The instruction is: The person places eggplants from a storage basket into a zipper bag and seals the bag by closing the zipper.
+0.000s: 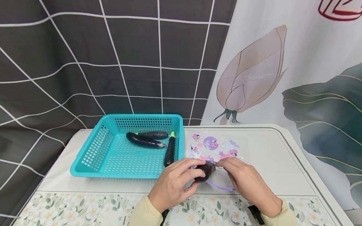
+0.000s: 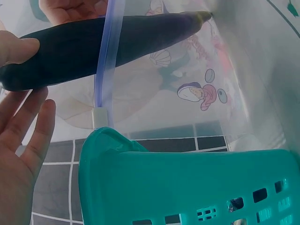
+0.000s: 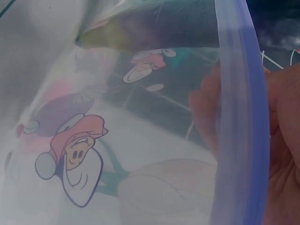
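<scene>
My left hand grips a dark eggplant near its blunt end. The eggplant's tapered, yellowish-green end lies inside a clear zip bag printed with pink cartoon figures. Across the eggplant runs the bag's purple zip edge, with a pale slider at one end. On the opposite side of the mouth, my right hand pinches the bag's rim; its fingers are partly behind the film in the right wrist view.
A turquoise slotted basket stands left of the bag. Inside lie another eggplant and two dark, long vegetables with light green ends, one along the right wall. A floral cloth covers the white table's front.
</scene>
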Motion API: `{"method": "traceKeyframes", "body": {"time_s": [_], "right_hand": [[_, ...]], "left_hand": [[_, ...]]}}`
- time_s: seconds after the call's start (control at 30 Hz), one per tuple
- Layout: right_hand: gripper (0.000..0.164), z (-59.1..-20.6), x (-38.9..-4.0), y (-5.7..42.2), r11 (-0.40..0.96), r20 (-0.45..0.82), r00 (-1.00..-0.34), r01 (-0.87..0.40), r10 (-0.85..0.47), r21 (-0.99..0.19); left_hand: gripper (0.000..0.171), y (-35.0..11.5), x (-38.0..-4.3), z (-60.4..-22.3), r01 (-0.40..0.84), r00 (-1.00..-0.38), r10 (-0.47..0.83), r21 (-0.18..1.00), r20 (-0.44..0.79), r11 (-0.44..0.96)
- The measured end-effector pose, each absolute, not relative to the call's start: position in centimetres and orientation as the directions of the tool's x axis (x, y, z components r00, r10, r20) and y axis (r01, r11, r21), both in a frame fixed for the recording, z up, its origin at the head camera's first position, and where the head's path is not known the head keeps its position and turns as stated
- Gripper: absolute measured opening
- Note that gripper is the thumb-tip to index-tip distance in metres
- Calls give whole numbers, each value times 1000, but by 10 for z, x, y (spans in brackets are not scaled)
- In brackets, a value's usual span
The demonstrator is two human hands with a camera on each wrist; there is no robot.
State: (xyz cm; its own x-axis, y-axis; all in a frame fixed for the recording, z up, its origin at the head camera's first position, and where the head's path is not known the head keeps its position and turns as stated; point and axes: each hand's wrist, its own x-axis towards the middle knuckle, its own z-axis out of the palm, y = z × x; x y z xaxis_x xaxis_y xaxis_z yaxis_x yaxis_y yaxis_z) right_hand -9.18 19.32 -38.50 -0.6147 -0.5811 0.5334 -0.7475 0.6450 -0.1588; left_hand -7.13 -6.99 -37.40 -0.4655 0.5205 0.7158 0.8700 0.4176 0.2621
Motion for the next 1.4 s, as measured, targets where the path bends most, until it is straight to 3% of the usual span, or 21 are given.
{"method": "traceKeyframes", "body": {"time_s": [0.23, 0.47, 0.5, 0.57, 0.67, 0.73, 0.8, 0.87, 0.97, 1.07, 1.17, 1.23, 1.4], "right_hand": [[58, -385, -91, 192, 645, 534, -617, -746, -578, -163], [56, -385, -91, 192, 638, 543, -610, -752, -577, -166], [44, -385, -91, 192, 638, 542, -611, -752, -577, -167], [42, -384, -91, 192, 635, 541, -610, -754, -579, -170], [19, -383, -90, 192, 633, 534, -613, -754, -583, -175], [26, -382, -90, 192, 633, 532, -613, -754, -585, -174], [46, -382, -90, 192, 632, 534, -610, -756, -585, -171], [45, -382, -90, 192, 629, 541, -604, -759, -586, -167], [22, -383, -90, 192, 623, 550, -595, -765, -586, -164], [29, -383, -91, 192, 618, 551, -593, -768, -587, -167], [24, -383, -90, 192, 618, 547, -595, -768, -589, -168], [37, -382, -90, 192, 619, 541, -598, -767, -591, -172], [27, -379, -89, 193, 623, 535, -608, -761, -586, -181]], "left_hand": [[32, -69, -71, -375, 869, -464, 531, 250, 709, 427], [32, -68, -71, -375, 867, -472, 542, 253, 695, 429], [32, -68, -71, -375, 866, -472, 544, 252, 693, 431], [31, -67, -71, -375, 867, -470, 546, 246, 693, 433], [30, -67, -71, -375, 868, -465, 550, 236, 693, 437], [30, -66, -71, -375, 869, -461, 553, 229, 694, 438], [29, -66, -71, -375, 869, -459, 556, 221, 693, 442], [28, -66, -72, -375, 869, -459, 558, 217, 691, 446], [28, -65, -72, -376, 867, -461, 559, 214, 690, 451], [29, -65, -72, -376, 863, -465, 558, 213, 688, 457], [29, -65, -71, -377, 860, -471, 557, 215, 684, 463], [29, -65, -71, -377, 858, -476, 556, 219, 682, 465], [29, -65, -71, -377, 857, -477, 562, 217, 676, 467]]}}
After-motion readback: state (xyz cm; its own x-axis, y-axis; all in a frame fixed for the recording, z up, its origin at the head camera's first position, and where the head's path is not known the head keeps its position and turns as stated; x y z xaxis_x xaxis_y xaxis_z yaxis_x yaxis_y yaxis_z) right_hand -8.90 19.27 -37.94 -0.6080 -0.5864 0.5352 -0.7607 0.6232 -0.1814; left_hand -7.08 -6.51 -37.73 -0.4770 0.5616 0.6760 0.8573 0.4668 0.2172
